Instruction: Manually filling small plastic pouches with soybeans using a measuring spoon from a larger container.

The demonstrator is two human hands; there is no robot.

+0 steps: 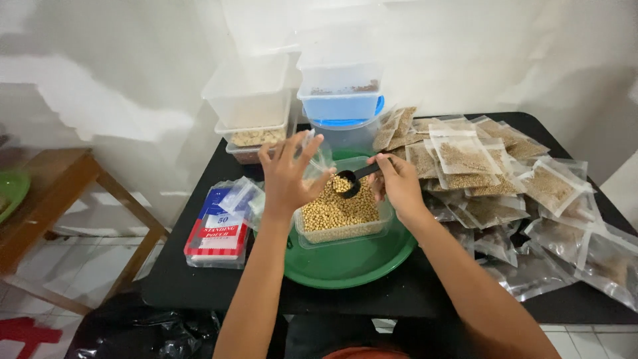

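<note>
My left hand (pixel 287 174) holds a small clear plastic pouch (pixel 318 157) up, fingers spread around its mouth. My right hand (pixel 399 182) grips the handle of a black scoop (pixel 351 181) loaded with pale yellow beans, its bowl just beside the pouch opening. Both hover over a clear tub of the same beans (pixel 339 216), which stands on a round green tray (pixel 345 262).
The black table (pixel 199 279) carries a packet of empty pouches (pixel 217 233) at left and a heap of filled seed bags (pixel 505 186) at right. Stacked clear and blue containers (pixel 335 90) stand at the back against the white wall. A wooden bench (pixel 53 193) is on the left.
</note>
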